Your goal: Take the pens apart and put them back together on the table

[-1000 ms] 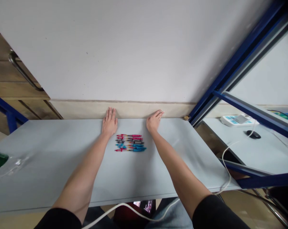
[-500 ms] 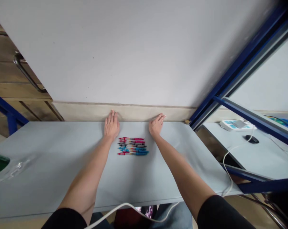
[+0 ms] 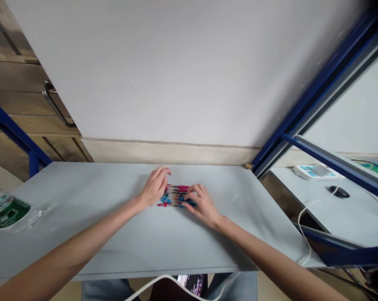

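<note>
Several pens (image 3: pixel 176 195) in pink, dark and blue lie side by side in a stack of rows on the grey table (image 3: pixel 139 251). At their left ends is my left hand (image 3: pixel 155 184), palm down, its fingers loosely bent and apart. Over their right ends sits my right hand (image 3: pixel 202 203), with thumb and fingers spread and covering part of the pens. Whether the fingertips touch the pens I cannot tell. Neither hand has a pen lifted in it.
A clear bottle with a green label (image 3: pixel 10 211) lies at the table's left. Blue metal posts (image 3: pixel 302 104) rise at the right. Beyond them are a black mouse (image 3: pixel 339 192) and a white device (image 3: pixel 316 172). A white cable (image 3: pixel 164 277) hangs across the front.
Both hands have come back from the table's far edge to the two ends of the pens, and their fingers have bent. The view has shifted slightly; more of the bottle shows.
</note>
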Demonstrator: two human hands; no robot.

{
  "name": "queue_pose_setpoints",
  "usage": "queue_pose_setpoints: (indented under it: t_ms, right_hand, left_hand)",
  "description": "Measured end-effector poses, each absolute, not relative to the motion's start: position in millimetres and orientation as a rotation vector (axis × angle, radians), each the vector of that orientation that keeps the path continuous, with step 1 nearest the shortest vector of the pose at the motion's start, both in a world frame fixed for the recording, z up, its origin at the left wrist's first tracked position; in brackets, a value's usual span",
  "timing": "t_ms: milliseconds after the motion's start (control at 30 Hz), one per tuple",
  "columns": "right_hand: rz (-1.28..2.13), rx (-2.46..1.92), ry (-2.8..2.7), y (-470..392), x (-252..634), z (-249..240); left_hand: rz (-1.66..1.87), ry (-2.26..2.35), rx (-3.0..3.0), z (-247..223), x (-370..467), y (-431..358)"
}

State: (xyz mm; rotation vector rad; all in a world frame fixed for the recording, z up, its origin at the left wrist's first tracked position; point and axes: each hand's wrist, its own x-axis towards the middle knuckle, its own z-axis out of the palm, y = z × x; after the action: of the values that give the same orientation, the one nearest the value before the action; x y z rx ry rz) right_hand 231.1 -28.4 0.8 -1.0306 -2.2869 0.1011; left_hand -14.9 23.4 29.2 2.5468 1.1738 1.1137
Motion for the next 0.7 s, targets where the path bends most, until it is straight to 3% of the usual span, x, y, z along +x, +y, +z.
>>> queue_pose_setpoints:
  t_ms: [200, 700]
  right_hand:
    - [-0.070, -1.056, -2.422, -39.0, 227.5, -6.9]
    - [0.183, -1.130, -1.956, 17.2, 207.5, -3.0]
  left_hand:
    - [0.646, 0.978, 2.861, 12.2, -11.6, -33.6]
    - [1.086, 1.285, 2.856, 9.0, 7.2, 24.9]
